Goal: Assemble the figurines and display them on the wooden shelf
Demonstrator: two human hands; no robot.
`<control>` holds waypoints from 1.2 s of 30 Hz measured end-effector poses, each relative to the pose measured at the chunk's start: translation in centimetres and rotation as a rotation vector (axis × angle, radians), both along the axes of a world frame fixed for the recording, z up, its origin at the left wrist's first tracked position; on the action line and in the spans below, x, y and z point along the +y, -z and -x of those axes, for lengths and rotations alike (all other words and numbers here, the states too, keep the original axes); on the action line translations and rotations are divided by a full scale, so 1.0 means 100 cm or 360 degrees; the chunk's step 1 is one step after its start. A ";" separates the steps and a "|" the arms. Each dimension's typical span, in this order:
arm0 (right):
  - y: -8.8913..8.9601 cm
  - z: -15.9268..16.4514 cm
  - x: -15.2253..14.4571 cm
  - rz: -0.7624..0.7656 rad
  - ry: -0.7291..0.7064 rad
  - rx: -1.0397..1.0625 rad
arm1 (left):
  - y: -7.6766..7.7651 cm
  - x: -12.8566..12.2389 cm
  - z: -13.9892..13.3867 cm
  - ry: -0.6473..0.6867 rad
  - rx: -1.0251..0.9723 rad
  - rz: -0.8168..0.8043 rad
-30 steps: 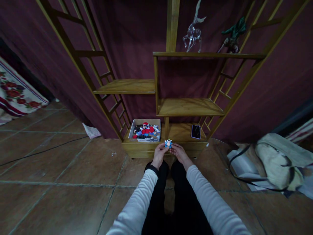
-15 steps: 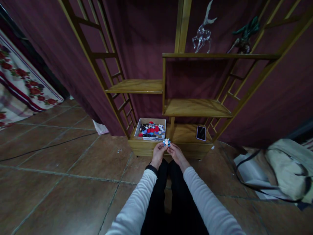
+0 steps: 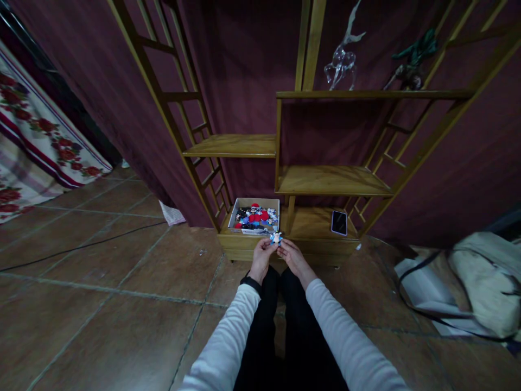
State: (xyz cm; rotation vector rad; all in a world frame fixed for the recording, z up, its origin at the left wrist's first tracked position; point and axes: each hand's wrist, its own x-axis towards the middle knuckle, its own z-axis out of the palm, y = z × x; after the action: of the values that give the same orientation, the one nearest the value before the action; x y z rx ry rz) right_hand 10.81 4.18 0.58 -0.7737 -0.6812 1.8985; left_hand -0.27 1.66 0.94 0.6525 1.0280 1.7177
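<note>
The left hand [image 3: 260, 263] and the right hand [image 3: 296, 260] meet in front of the person, and between them their fingers pinch a small toy figure [image 3: 276, 238]. It is blue and white with a pale pinkish middle, held up at the fingertips, the left fingers on its left side and the right fingers on its right. Its finer details are too small to tell.

Just beyond the left fingers, slightly to their left, an open box [image 3: 258, 202] sits on the low wooden base [image 3: 313, 217] of a shelf unit. A jumble of small pieces [image 3: 257, 216] fills it, with red, blue, black and white among them. Farther to the right of the right fingers, on the same base, lies a phone [image 3: 339, 222] with a dark screen and a light rim.

Above and beyond the fingers are two bare-wood shelf boards, the left one [image 3: 232, 144] higher than the right one [image 3: 334, 180]. Higher still, up to the right of the fingers, stand a clear deer figurine [image 3: 342, 65] and a dark green ornament [image 3: 413, 62]. Well to the right of the fingers, a pale bag [image 3: 482, 277] with a black strap rests on the tiled floor [image 3: 142, 336].
</note>
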 end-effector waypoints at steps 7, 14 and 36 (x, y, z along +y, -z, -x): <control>0.010 0.009 0.002 -0.0039 0.0002 -0.0078 | 0.002 0.000 0.009 0.0095 -0.0052 0.0040; 0.010 0.004 0.006 -0.0128 -0.0006 -0.0216 | 0.003 0.002 0.012 0.0227 -0.0224 0.0124; 0.010 0.004 0.011 -0.0307 0.0240 -0.0400 | 0.004 0.006 0.013 0.0310 -0.0266 0.0157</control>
State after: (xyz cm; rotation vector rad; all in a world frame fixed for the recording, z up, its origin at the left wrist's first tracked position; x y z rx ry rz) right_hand 10.41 5.26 -0.42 -0.9211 -0.9202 1.5880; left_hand -1.54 2.22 0.56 0.5184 0.8958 1.5150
